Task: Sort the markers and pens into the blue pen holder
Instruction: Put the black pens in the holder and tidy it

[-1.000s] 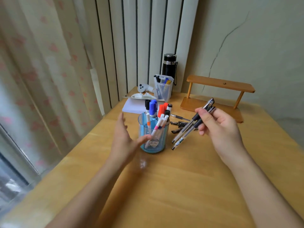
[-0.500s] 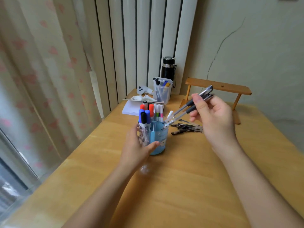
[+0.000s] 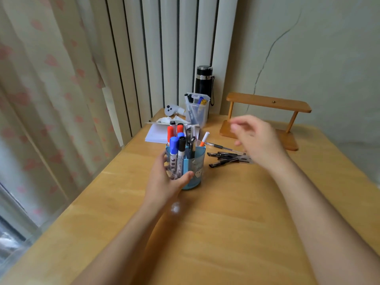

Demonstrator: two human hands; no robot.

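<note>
The blue pen holder [image 3: 195,173] stands mid-table with several markers [image 3: 174,147] and black pens [image 3: 190,140] upright in it. My left hand [image 3: 164,179] wraps its near left side, thumb across the front. My right hand [image 3: 257,140] hovers blurred to the right of the holder, fingers spread and holding nothing. Below that hand, several loose black pens [image 3: 224,157] lie on the table [image 3: 226,223], partly hidden by it.
At the back stand a clear box of pens [image 3: 197,114], a black flask [image 3: 204,83], a white controller [image 3: 171,110] and a white notepad [image 3: 156,134]. A wooden shelf stand [image 3: 267,103] sits back right. Curtains hang along the left.
My right hand held black pens over the holder; those pens now stand in it and the hand has drawn back right, with nothing in it. My left hand closed around the holder.
</note>
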